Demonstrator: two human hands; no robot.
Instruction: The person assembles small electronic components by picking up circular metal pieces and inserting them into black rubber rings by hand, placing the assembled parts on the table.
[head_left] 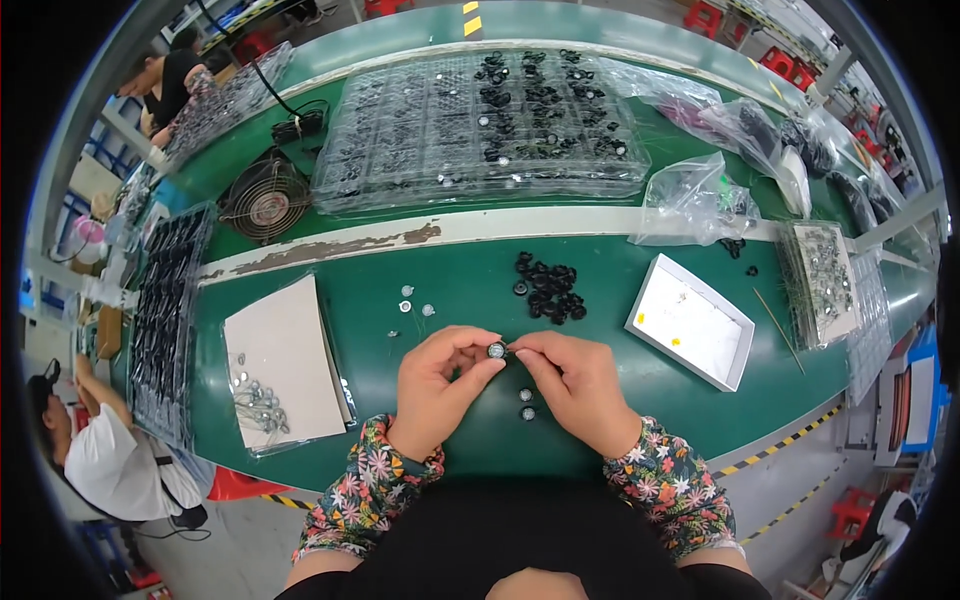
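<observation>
Above the green bench, my left hand (447, 383) pinches a small round silver-faced part (496, 350) with a dark rim between thumb and fingertips. My right hand (577, 380) is closed at the part's right side, its fingertips pressed together. What they grip there is too small to make out. Two similar round parts (527, 404) lie on the bench beside my right hand. Beyond my hands sits a pile of black ring-like pieces (553, 288). Several loose silver discs (407, 291), some with thin leads, lie farther left.
At left, a cardboard sheet (285, 350) carries silver discs with leads. An open white box (690, 325) and a thin stick (778, 330) lie right. Stacked clear trays (480, 130), a fan (268, 200) and plastic bags (695, 200) stand behind. Two people work at the left.
</observation>
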